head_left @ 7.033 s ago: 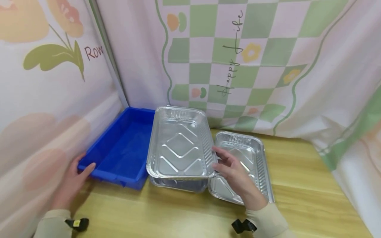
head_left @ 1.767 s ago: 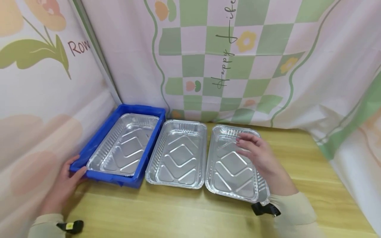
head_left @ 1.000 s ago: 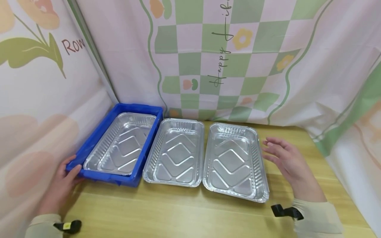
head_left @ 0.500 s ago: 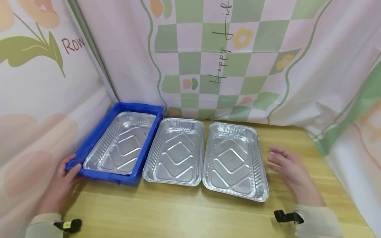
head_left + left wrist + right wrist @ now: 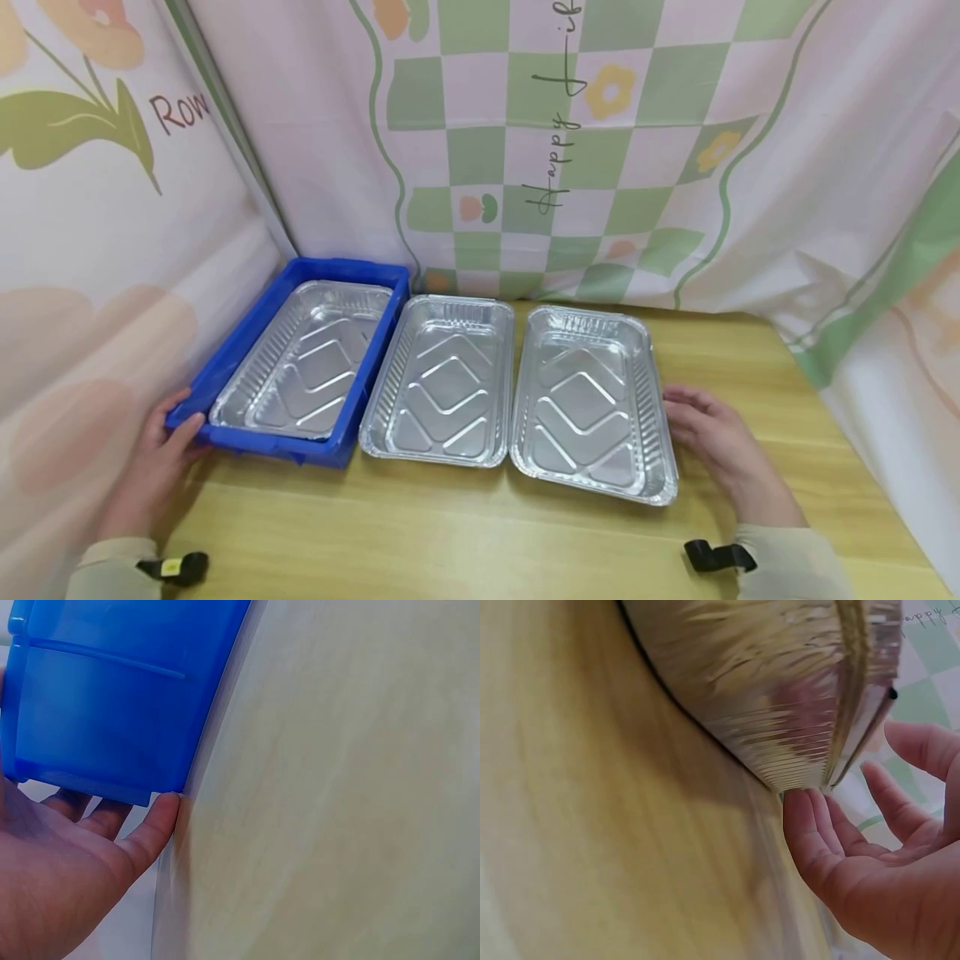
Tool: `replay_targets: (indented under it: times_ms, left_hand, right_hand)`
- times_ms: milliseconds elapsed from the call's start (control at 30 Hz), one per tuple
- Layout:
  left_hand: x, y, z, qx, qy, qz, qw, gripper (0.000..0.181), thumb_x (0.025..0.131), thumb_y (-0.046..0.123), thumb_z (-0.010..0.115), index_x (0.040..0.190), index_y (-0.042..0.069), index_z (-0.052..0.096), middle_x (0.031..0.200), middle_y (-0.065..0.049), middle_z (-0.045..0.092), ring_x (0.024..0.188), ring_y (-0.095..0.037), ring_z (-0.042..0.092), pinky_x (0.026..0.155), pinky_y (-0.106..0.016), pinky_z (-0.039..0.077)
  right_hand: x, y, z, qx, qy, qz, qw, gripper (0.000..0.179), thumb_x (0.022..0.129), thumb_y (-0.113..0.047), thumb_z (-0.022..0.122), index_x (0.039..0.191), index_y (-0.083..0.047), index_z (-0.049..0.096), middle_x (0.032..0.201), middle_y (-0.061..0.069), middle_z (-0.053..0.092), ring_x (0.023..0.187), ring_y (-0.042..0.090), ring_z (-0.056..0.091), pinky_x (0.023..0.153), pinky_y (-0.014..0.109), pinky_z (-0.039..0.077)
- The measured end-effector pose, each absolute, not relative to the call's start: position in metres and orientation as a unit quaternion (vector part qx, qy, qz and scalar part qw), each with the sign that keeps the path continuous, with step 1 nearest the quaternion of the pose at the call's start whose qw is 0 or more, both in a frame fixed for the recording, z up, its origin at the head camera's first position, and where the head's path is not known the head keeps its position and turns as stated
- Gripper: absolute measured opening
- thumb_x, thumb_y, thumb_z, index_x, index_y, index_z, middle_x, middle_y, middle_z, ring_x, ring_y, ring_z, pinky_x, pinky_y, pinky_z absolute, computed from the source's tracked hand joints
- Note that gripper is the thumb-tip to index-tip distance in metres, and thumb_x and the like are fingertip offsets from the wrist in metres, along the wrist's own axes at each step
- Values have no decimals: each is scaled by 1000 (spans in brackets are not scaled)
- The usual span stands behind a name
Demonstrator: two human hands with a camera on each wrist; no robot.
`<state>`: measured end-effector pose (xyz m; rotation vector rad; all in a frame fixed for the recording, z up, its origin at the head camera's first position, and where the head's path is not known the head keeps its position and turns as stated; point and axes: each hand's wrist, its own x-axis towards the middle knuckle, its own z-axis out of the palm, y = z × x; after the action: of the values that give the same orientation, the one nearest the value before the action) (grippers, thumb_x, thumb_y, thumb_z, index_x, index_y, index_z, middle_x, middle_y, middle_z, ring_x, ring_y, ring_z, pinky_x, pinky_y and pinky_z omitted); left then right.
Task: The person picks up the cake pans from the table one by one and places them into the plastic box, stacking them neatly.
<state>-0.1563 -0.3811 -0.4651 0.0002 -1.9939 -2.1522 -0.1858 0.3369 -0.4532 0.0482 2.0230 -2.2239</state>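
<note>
Backdrop: pale curtains [image 5: 495,100] with green checks, flowers and lettering, meeting in a corner at the left
Surface: wood-grain table [image 5: 435,533] under everything
Blue bin [image 5: 322,454]: at the left end of the row, with one foil tray [image 5: 322,358] lying inside it
Middle tray [image 5: 446,387]: on the table between bin and right tray, well apart from both hands
Right tray [image 5: 581,400]: just beside the middle one, slightly turned, between it and the right hand
Left hand [image 5: 167,450]: pinching the bin's near left corner, thumb over the rim, fingers against the outside
Right hand [image 5: 716,433]: fingers loosely extended, thumb apart, fingertips at the right tray's outer wall; whether they touch, I cannot tell
Wrists: a black strap by each pale sleeve
</note>
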Motion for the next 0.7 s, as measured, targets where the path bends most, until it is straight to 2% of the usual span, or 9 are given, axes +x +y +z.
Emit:
replay_targets:
  times_ms: [333,500,700]
  left_hand:
    - [-156,-382,-467,-3,-673,-732,105,39,102,9,51,137,23,41,120,4,47,91,-1,62,73,-18,54]
    - [-157,-382,-468,-1,-676,-730,102,41,103,10,51,140,23,39,121,6,47,93,0,62,74,-17,53]
    - [-156,-382,-468,-4,-679,-727,102,43,103,11,52,142,22,37,123,4,45,94,-1,62,76,-17,53]
  right_hand:
    - [-185,334,-460,-2,672,-737,80,43,97,-5,61,137,3,47,122,3,59,103,15,62,87,30,54]
    - [-186,334,-462,-9,661,-746,74,41,96,-1,60,135,4,48,120,5,59,100,16,62,84,30,55]
    - [-186,334,-464,-5,647,-759,79,35,95,4,59,129,-2,56,116,5,61,98,17,63,84,30,55]
